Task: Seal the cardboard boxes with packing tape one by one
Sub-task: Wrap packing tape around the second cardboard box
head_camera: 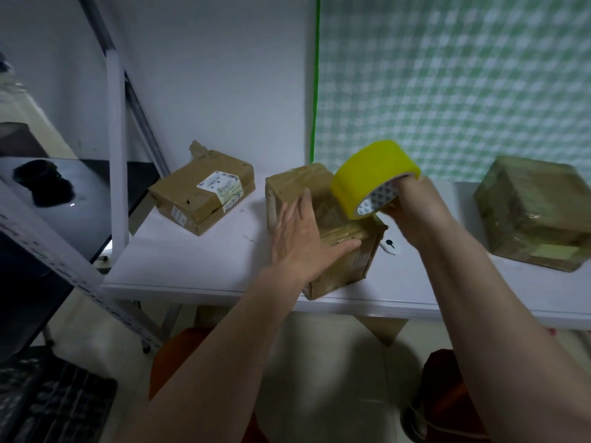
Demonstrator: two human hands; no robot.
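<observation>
A cardboard box (345,251) stands in the middle of the white table (198,266), near its front edge. My left hand (303,238) lies flat on the box's top with straight fingers, the thumb reaching along the near edge. My right hand (415,206) grips a roll of yellow packing tape (371,177), fingers through its core, held just above the box's far right corner. A flatter box with white labels (204,193) lies at the back left. A third box (537,212), wrapped in tape, sits at the right.
A small white cutter (390,246) lies on the table just right of the middle box. A metal rack post (116,155) and a dark shelf (64,199) stand at the left. A green checked cloth (463,75) hangs behind the table.
</observation>
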